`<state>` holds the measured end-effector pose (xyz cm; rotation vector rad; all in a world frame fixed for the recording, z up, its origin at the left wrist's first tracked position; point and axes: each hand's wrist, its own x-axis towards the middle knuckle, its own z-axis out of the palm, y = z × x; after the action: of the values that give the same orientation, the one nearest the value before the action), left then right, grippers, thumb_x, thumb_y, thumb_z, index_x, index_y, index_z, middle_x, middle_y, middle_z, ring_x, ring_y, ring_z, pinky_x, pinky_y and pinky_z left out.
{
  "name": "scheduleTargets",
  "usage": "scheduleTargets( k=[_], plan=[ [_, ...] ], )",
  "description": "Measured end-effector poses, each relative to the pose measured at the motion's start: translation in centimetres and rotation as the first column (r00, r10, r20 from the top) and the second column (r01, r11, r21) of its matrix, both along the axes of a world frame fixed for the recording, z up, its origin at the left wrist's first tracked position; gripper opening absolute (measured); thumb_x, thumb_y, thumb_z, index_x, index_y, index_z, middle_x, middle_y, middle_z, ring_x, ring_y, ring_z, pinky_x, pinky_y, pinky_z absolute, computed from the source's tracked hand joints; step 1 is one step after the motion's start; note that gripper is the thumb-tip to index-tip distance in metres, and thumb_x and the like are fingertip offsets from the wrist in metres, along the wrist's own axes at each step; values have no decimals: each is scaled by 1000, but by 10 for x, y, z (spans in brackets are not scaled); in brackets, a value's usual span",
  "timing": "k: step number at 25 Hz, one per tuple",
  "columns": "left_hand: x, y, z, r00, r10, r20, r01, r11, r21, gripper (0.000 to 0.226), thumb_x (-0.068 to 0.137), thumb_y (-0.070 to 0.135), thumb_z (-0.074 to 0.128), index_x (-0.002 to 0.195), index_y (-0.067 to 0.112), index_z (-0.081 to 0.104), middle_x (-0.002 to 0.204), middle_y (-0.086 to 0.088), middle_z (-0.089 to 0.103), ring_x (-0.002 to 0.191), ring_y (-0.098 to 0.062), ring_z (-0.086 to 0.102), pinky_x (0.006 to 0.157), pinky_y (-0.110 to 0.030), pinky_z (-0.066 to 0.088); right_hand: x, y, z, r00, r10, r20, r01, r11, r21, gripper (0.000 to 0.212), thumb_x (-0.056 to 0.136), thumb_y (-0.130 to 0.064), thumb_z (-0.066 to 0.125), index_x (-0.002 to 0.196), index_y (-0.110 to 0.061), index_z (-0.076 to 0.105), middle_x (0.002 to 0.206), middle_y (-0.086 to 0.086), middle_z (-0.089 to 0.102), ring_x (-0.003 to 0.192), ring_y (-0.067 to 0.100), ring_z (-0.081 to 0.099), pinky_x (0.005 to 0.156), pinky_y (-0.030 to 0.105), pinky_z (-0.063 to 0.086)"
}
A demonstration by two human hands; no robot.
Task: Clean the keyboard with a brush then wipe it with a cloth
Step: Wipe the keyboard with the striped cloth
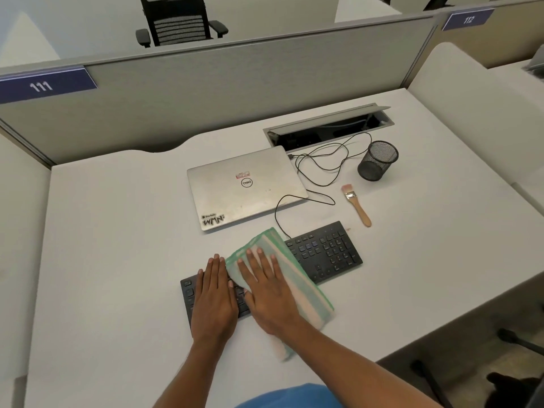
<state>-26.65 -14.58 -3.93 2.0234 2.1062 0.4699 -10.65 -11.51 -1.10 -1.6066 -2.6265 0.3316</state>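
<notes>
- Keyboard (326, 254): black, flat, lying diagonally at lower centre of frame. Its middle is covered by the cloth and its right end with the number pad is exposed.
- Cloth (309, 290): green-and-pale striped, folded into a long pad and draped across the keyboard. Its lower end hangs off onto the desk (117, 260).
- Right hand (265, 293): flat on the cloth, fingers straight and spread. It presses down and grips nothing.
- Left hand (215, 295): flat on the keyboard's left end, fingers straight and together, touching the cloth's edge. It looks like it is bracing the board.
- Brush (356, 205): lies alone on the desk at right of centre, above the keyboard's right end, with no hand on it. I'd say the brushing is done and the wipe is under way.
- Handling: the cloth is soft and limp and will bunch if pushed from one edge, so a flat palm in the middle works best.
- The keyboard looks light and rigid and will likely skid on the smooth desk. Pin one end and keep pressure light so the keycaps don't snag.
- The thin cable (278, 213) runs from the keyboard's top edge up past the laptop (244, 187), so avoid tugging it.
</notes>
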Motion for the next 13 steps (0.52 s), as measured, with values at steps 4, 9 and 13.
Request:
scheduleTargets(
  k=[4,9,13],
  plan=[
    [-3,-2,-2,1000,-9,6,9,1000,13,57,108,22,25,160,-1,35,168,-17,34,158,-28,28,132,-41,9,37,7,4,981,187,47,-188,982,15,74,99,-34,36,162,-25,0,170,-1,-8,156,20,-12,127,47,1],
    [-3,-1,0,1000,9,19,-9,1000,-3,58,107,22,26,161,3,37,169,-13,35,159,-25,27,132,-40,9,101,36,9,998,34,58,-36,999,25,68,105,-37,27,161,-26,-10,169,-7,-12,155,13,-17,127,44,3],
    [-3,-1,-1,999,21,25,-21,1000,-1,58,107,21,26,161,4,37,169,-11,34,159,-23,26,133,-38,7,133,59,7,995,23,101,-29,998,59,66,104,-37,26,162,-24,-4,170,-7,-5,156,12,-10,127,43,6]
  ],
)
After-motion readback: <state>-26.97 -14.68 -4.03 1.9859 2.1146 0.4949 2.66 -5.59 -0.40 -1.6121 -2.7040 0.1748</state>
